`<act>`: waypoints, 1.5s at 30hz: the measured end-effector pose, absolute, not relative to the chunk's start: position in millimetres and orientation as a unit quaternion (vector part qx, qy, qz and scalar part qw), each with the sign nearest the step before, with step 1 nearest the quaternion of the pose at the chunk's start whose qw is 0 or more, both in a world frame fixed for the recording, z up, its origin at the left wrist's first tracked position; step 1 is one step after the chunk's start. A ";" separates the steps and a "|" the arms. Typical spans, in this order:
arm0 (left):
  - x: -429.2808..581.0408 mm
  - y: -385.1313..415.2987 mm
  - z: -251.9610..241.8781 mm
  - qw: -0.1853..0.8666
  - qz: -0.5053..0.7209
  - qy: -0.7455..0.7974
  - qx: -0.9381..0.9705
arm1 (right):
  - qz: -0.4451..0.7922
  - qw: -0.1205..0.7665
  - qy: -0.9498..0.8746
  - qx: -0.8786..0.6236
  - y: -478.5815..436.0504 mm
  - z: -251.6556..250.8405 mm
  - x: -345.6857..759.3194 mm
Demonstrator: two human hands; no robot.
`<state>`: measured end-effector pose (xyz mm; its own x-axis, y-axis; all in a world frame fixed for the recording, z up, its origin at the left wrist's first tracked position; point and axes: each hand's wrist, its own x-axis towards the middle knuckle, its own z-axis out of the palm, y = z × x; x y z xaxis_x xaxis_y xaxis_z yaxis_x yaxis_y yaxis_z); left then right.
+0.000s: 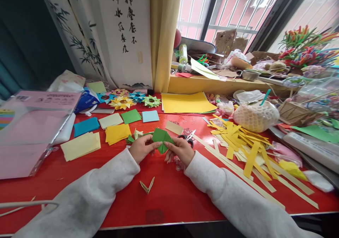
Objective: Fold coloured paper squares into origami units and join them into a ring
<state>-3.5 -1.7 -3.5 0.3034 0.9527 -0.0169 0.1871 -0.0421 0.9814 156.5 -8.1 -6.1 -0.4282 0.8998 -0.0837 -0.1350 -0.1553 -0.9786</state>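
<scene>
Between my two hands is a partly folded piece of green paper [162,136], raised above the red table. My left hand [143,148] pinches its left side, with the thumb on the near face. On the right side, my right hand [181,149] grips it the same way, thumb and fingers pressed together. Just behind my right hand lie scissors [190,136] with dark handles. A small V-shaped folded cream paper piece [147,185] rests on the table nearer to me. Beside my left hand, more folded green and cream pieces [137,135] are partly hidden.
Stacks of blue [86,126], yellow [118,134] and cream paper [81,146] lie at left. Folded paper rings [122,102] stand behind them. Loose yellow strips [238,139] spread across the right. A pink plastic-wrapped pack [34,135] sits far left, and a power strip [312,148] far right.
</scene>
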 end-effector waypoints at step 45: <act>-1.6 -7.4 10.5 0.552 0.455 0.448 0.536 | 0.542 0.516 -0.541 -0.384 -3.4 -5.9 163.8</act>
